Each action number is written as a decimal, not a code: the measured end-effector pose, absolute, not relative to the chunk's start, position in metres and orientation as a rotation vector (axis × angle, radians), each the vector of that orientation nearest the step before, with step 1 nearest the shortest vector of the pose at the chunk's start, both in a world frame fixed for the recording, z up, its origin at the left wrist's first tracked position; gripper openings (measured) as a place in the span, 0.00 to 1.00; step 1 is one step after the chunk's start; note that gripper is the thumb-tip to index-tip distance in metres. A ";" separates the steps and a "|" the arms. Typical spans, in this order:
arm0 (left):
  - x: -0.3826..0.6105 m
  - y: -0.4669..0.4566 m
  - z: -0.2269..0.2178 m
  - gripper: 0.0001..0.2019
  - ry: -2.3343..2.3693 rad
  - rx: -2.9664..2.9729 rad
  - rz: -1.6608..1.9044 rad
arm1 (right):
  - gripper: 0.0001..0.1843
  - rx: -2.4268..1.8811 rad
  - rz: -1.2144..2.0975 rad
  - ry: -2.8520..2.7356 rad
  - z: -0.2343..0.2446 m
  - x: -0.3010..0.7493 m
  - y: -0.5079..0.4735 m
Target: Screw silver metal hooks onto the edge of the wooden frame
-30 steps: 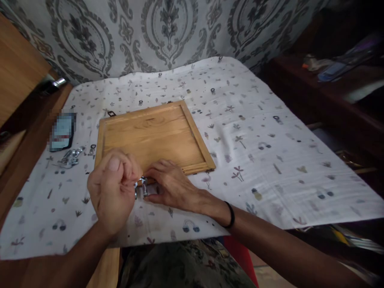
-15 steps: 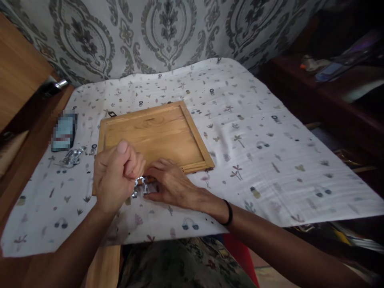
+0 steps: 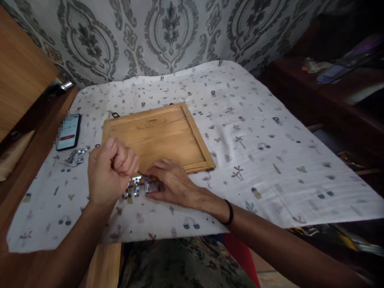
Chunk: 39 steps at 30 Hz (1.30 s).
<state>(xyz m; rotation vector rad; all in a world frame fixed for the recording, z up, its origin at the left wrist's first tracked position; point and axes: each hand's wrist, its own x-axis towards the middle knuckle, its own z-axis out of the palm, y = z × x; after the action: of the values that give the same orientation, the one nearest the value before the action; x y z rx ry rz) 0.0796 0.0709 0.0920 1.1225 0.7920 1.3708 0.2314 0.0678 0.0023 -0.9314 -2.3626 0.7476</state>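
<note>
A framed wooden panel (image 3: 156,132) lies flat on the cloth, and shiny metal fittings (image 3: 136,187) sit along its near edge. My left hand (image 3: 112,172) is closed in a fist over the panel's near left part, thumb on top. A thin dark line shows between this fist and my right fingers; what the fist grips is hidden. With thumb and fingers, my right hand (image 3: 177,185) pinches one metal fitting (image 3: 147,186) at the panel's near edge. Other fittings stand just left of it, partly below my left fist.
A phone (image 3: 69,134) lies on the left of the patterned cloth (image 3: 258,172), with a small heap of loose metal fittings (image 3: 77,156) in front of it. Dark metal loops (image 3: 115,115) show at the panel's far edge. A patterned curtain (image 3: 171,36) hangs behind.
My left fist has shifted a little left and down, baring more of the metal fittings. My right hand stays at the near edge. The view has shifted slightly.
</note>
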 end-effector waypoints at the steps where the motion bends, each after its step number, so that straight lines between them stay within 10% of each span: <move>1: 0.078 0.071 0.094 0.31 0.802 1.120 1.395 | 0.24 -0.931 0.741 -2.361 0.002 0.231 0.068; 39: 0.085 0.061 0.084 0.33 0.646 1.222 1.377 | 0.25 -0.911 0.761 -2.344 0.000 0.230 0.068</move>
<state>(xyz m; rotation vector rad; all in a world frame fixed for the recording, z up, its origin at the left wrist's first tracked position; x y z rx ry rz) 0.0852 0.0607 0.0835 1.2221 0.6465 1.3770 0.2301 0.0680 0.0003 -0.9110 -2.3438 0.7608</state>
